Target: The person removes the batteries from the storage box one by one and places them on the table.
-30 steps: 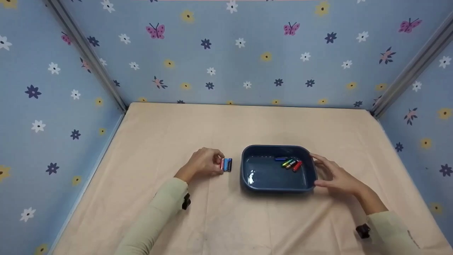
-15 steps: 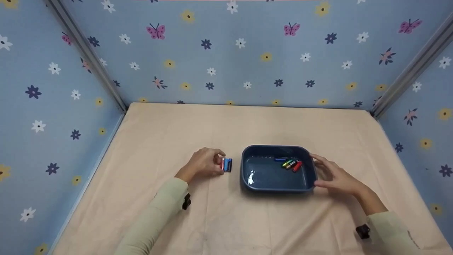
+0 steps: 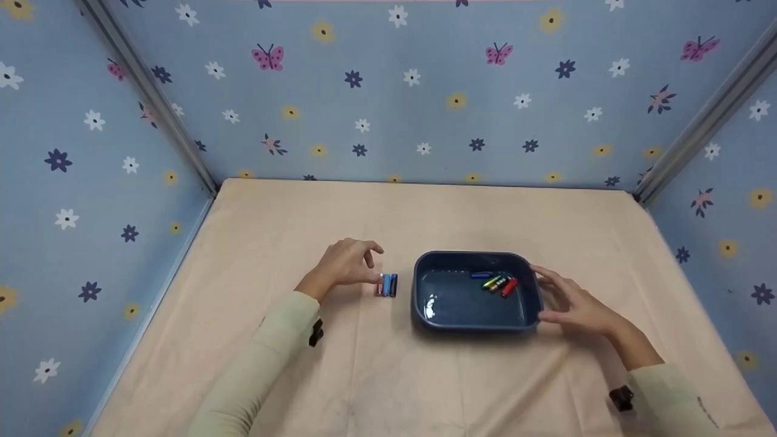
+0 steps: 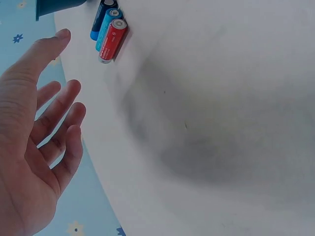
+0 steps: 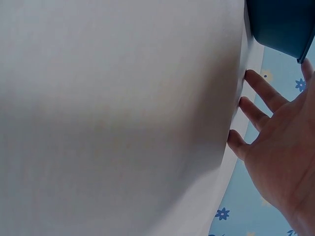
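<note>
A red battery, a light blue battery and a dark blue battery lie side by side on the cloth. My left hand hovers just above and left of this row, holding nothing; its fingers are spread apart in the left wrist view. To the right stands a dark blue rectangular box. Inside it lie several batteries, among them a red battery and a blue battery. My right hand touches the box's right side with thumb and fingertips, its fingers mostly straight.
A beige cloth covers the table and has creases at the front. Blue flowered panels close off the back and both sides, with grey metal posts at the corners.
My left hand has let go of the battery row and lifted slightly up and left, its fingers spreading. The batteries, the box and my right hand stay in place.
</note>
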`<control>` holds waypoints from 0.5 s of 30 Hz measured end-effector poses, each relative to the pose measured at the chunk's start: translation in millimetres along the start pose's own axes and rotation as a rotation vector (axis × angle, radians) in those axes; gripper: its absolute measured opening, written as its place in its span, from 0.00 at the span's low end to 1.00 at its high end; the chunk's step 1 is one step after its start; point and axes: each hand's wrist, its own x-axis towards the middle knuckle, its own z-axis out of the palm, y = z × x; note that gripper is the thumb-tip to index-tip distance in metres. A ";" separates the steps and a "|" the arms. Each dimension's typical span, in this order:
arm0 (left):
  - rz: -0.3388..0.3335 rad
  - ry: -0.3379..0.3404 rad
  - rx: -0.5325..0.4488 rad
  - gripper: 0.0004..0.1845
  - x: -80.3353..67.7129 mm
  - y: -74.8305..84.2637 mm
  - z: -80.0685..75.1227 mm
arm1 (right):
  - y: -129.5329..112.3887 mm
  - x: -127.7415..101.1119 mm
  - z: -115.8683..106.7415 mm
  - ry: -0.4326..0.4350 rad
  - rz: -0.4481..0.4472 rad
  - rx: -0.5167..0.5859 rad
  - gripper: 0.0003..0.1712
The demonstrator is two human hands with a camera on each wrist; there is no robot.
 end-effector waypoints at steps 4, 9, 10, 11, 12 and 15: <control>0.014 -0.006 0.023 0.33 2.2 4.5 0.4 | -0.6 0.5 -0.5 0.002 0.015 0.000 0.55; 0.035 0.012 0.024 0.32 5.9 12.6 -0.3 | -1.4 0.9 -0.2 0.000 0.021 0.010 0.55; 0.037 0.013 0.024 0.32 6.6 13.9 -0.7 | -1.1 0.8 -0.2 -0.001 0.014 0.008 0.55; 0.039 0.011 0.025 0.32 7.3 15.3 -1.3 | -1.1 0.5 0.0 0.000 0.009 0.009 0.55; 0.040 0.010 0.026 0.32 7.9 16.8 -2.1 | -1.0 0.4 0.2 0.001 0.003 0.011 0.55; 0.055 0.000 0.027 0.32 9.7 21.5 -5.6 | -1.0 -0.3 -0.1 0.006 -0.006 0.006 0.55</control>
